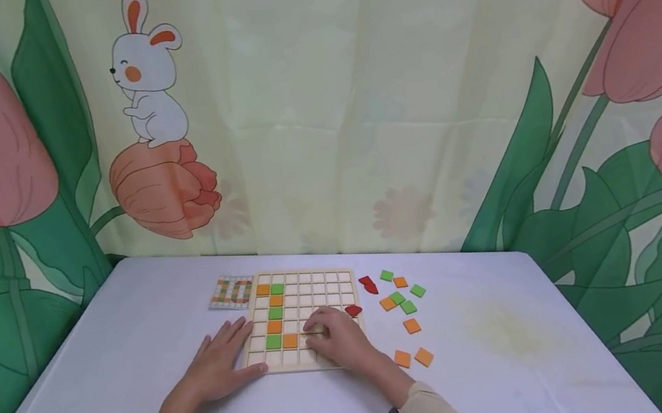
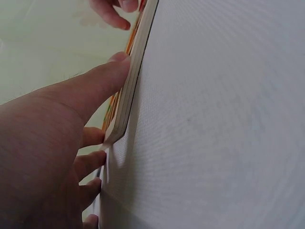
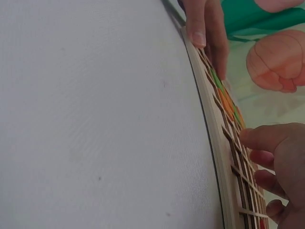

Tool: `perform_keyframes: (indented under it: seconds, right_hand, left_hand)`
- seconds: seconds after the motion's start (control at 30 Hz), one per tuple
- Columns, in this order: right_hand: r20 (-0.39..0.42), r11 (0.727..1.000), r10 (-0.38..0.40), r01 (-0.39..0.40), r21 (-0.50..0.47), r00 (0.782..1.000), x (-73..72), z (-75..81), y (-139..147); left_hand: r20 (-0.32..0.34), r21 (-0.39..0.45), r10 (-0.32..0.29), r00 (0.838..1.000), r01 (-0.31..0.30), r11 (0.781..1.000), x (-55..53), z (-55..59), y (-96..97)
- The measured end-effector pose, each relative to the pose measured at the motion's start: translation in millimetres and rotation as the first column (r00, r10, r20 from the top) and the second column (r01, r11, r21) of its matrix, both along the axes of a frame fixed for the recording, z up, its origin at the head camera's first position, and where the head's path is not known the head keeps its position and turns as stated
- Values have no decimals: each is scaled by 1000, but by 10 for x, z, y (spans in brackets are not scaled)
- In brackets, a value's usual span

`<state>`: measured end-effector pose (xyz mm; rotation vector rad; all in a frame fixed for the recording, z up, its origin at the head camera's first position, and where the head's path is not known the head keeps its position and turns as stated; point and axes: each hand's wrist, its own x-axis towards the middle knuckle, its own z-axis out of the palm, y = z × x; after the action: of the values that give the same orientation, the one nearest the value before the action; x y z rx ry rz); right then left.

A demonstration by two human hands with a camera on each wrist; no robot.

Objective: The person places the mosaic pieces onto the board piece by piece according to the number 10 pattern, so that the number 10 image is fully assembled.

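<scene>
Pale wood makes up the grid board [image 1: 305,289], which lies on the white tablecloth [image 1: 504,375] at the lower centre of the head view. Orange tiles [image 1: 274,326] and green tiles [image 1: 275,313] sit in its cells, mostly running down its left part. The left hand [image 1: 221,364] rests at the board's left side, fingers straight and slightly spread, thumb against the lower left corner. The right hand [image 1: 337,337] is over the board's lower middle, its fingers bent, thumb and forefinger a little apart; I see nothing held between them. Just right of the board, loose orange squares [image 1: 412,326] and loose green squares [image 1: 418,290] are scattered. One red piece [image 1: 353,311] lies at the board's right edge, with more red [image 1: 368,284] just above and right. A checked card [image 1: 231,292] lies by its upper left corner.
</scene>
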<state>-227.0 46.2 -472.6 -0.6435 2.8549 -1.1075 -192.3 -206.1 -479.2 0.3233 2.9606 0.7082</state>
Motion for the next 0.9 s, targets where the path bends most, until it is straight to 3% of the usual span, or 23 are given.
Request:
perform_keyframes:
  seconds: [0.43,0.9]
  right_hand:
    - [-3,993,-116,116,10,993,55,-5,500]
    - [4,955,-293,292,59,956,167,2,1001]
  left_hand:
    - [-6,1,-15,1000,15,1000,6,1,1]
    - [-16,16,-32,999,33,999,2,-13,2]
